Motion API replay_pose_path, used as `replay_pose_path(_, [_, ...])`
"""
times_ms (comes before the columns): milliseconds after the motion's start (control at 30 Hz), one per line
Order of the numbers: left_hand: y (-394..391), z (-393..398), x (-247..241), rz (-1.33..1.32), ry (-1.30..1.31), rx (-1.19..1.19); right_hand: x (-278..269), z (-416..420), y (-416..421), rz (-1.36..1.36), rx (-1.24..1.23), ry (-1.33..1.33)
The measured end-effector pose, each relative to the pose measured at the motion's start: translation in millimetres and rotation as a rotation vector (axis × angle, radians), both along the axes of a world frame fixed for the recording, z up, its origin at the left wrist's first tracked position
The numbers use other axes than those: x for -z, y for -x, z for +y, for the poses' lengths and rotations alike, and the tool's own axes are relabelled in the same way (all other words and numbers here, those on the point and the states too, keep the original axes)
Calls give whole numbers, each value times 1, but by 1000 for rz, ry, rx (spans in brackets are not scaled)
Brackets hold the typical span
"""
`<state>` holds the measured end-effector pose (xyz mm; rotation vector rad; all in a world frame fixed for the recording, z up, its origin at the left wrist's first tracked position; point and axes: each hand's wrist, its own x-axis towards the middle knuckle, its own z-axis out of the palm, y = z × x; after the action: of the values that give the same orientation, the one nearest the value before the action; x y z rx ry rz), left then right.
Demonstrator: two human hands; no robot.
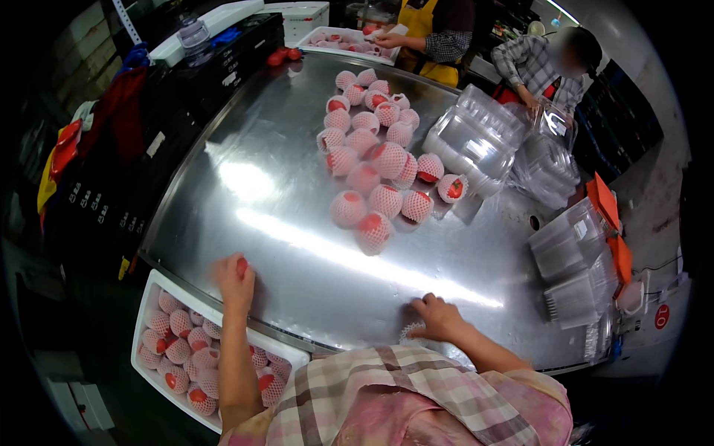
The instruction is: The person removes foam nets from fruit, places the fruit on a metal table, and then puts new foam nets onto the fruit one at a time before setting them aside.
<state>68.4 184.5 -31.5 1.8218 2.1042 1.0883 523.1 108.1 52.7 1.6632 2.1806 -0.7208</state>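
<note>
My left hand (235, 283), slightly blurred, is closed around a red tomato (241, 267) above the table's near-left edge. Most of that fruit is hidden by my fingers. Low over the near side of the steel table (312, 290), my right hand (438, 319) has its thumb and fingers at a pale netted piece (411, 332), apparently a foam net sleeve. Farther off lies a cluster of tomatoes in pink foam nets (374, 231), some with red skin showing. Under my left forearm, a white foam box (146, 329) holds many more netted tomatoes (178, 350).
Stacked clear plastic clamshells (474, 139) stand beyond the cluster; more clear containers (569, 240) line the right edge. Bare tomatoes (283, 56) sit at the far-left corner. Two people work across the table, one by another foam box (334, 43). Black crates (234, 72) border the left.
</note>
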Motion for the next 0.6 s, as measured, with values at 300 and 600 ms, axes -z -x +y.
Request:
replay_pose_path(300, [-40,-36,-15,-1757,240,-27,46,-68,8,392,-63,132])
replay_pose_path(600, [-13,-10,-3,-1591,403,-83,22,-9,6,912,753,144])
